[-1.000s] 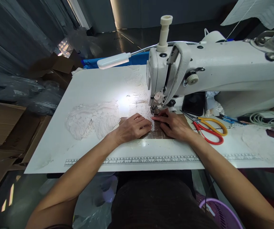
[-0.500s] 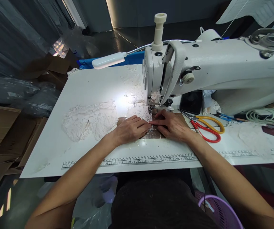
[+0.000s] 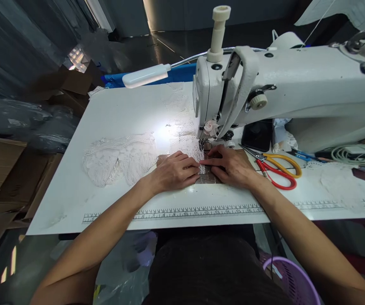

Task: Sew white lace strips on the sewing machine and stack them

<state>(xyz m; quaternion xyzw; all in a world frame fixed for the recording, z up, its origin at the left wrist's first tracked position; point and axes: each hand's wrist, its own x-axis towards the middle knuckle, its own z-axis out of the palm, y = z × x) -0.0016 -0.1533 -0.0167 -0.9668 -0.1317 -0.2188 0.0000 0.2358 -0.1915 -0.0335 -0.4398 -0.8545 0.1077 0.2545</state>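
Note:
A white sewing machine (image 3: 284, 84) stands on a white table (image 3: 112, 118). White lace fabric (image 3: 122, 159) lies across the table and runs under the presser foot (image 3: 205, 145). My left hand (image 3: 174, 171) lies flat on the lace just left of the needle, fingers pressing it down. My right hand (image 3: 230, 165) rests on the lace just right of the needle, its fingertips meeting those of the left hand. Both hands hold the lace against the brown plate below the foot.
Red-and-yellow scissors (image 3: 276, 169) lie right of my right hand. A lamp (image 3: 146, 75) on a flexible neck lights the needle area. A printed ruler (image 3: 176, 212) runs along the table's front edge. Cardboard boxes (image 3: 4, 169) stand at left; a purple basket (image 3: 293, 281) sits below right.
Both hands have stayed pressed on the lace by the needle, shifting only slightly. The camera view has moved a little.

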